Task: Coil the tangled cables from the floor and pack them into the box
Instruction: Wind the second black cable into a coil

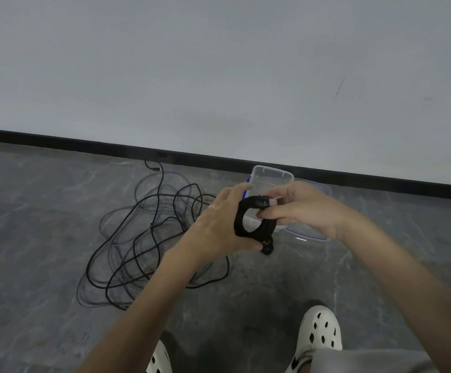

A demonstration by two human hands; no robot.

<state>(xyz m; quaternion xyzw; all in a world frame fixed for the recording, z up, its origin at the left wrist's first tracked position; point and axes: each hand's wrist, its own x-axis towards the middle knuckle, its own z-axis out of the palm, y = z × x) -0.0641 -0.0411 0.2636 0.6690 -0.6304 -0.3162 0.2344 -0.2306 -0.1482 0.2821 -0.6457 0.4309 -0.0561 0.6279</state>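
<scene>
Black cable wound into a tight coil (238, 222) sits between both hands, held up in front of the box (273, 176), which I see only partly behind them. My left hand (219, 224) grips the coil's left side, fingers curled over the top and thumb tucked under the bottom. My right hand (299, 208) is clenched on the coil's upper right, its fingers pinching the plug (268, 202) that pokes out there. The box is clear plastic and open, standing on the floor (44, 211) near the black skirting (84, 143), with a clear lid (313, 232) lying just beside it on the right. Left of the hands a loose tangle (151, 226) of dark cable sprawls over the grey marbled floor, one end reaching toward the skirting. A white perforated clog (321, 329) shows at the bottom edge.
</scene>
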